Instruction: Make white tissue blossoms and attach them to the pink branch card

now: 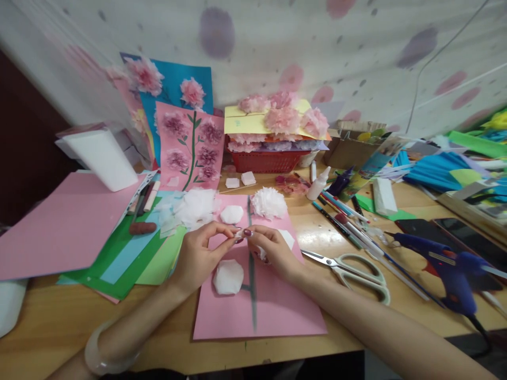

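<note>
Head: ruffled wht flwr [269,203], pink ppr [287,314]

The pink sheet [289,316] lies flat, its dark stem [254,303] running near to far. Left of it, 2 white pads [228,277]; right, 1 fluffy white flower [269,203], far, and 1 partly hidden white piece [287,238]. Above, 1 pinched whitish scrap [238,234].

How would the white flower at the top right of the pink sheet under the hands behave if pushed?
The flower is probably light and floppy, judging by its thin, tissue-like look. Its loose ruffles would likely crush easily. Whether it is glued to the sheet isn't visible.
</note>
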The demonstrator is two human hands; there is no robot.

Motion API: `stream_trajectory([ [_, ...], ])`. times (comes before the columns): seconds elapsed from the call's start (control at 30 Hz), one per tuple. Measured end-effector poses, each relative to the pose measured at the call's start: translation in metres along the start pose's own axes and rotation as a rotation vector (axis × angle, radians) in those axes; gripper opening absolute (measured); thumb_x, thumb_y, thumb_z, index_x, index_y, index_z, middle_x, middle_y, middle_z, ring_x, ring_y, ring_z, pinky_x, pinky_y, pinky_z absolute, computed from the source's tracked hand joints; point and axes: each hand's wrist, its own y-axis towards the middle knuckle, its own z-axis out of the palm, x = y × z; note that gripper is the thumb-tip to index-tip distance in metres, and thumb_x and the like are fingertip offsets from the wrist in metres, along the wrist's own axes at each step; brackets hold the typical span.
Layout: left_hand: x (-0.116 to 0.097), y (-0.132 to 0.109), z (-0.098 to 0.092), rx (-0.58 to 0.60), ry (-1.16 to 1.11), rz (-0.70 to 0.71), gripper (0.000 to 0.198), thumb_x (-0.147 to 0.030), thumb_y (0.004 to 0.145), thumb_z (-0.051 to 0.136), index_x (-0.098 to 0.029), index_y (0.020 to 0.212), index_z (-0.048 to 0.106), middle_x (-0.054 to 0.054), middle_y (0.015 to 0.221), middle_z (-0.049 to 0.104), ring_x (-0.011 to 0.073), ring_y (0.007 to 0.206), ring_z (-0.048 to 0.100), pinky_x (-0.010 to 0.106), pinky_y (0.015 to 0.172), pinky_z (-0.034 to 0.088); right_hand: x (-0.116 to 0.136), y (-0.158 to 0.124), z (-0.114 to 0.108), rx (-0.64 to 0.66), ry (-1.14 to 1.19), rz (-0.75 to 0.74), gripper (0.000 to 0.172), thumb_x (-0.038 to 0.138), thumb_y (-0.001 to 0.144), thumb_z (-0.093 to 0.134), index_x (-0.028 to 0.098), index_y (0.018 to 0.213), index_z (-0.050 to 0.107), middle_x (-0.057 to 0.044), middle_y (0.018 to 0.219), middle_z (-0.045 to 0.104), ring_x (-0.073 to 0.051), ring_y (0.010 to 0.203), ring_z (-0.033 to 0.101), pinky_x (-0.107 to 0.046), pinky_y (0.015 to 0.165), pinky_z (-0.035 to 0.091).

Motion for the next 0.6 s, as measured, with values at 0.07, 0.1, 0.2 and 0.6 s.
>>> stream_trajectory([
  [0.07,-0.001,0.0,0.0,0.001,0.01,-0.002,0.01,-0.024,0.079,0.07,-0.023,0.072,0.063,0.002,0.086,0.078,0.0218,0.09,0.074,0.033,0.085,0.057,0.002,0.0,0.001,0.004,-0.017,0.006,0.032,0.05,0.081,0.065,0.018,0.076,0.065,0.006,0.053,0.042,-0.007,0.045,0.032,-0.024,0.044,0.021],
  [0.1,-0.001,0.0,0.0,0.004,0.012,-0.003,0.01,-0.024,0.079,0.07,-0.023,0.072,0.063,0.002,0.087,0.078,0.0222,0.09,0.074,0.034,0.086,0.057,0.002,0.0,0.001,0.003,-0.025,0.012,0.031,0.049,0.079,0.067,0.018,0.077,0.066,0.007,0.053,0.042,-0.007,0.045,0.032,-0.024,0.044,0.021],
  [0.2,0.0,-0.001,0.001,0.019,-0.002,-0.018,0.013,-0.024,0.077,0.071,-0.022,0.071,0.059,0.003,0.091,0.079,0.0229,0.092,0.074,0.036,0.089,0.056,0.004,-0.001,0.002,-0.025,-0.038,0.037,0.027,0.045,0.074,0.071,0.018,0.078,0.066,0.008,0.051,0.041,-0.007,0.045,0.032,-0.023,0.044,0.021],
  [0.6,0.009,0.003,0.003,-0.016,-0.112,-0.197,0.017,-0.036,0.082,0.064,-0.02,0.081,0.066,0.002,0.08,0.072,0.0185,0.078,0.068,0.028,0.072,0.053,0.004,-0.002,0.002,-0.063,-0.154,-0.007,0.022,0.042,0.077,0.068,0.02,0.08,0.066,0.006,0.055,0.045,-0.01,0.051,0.037,-0.025,0.051,0.026],
])
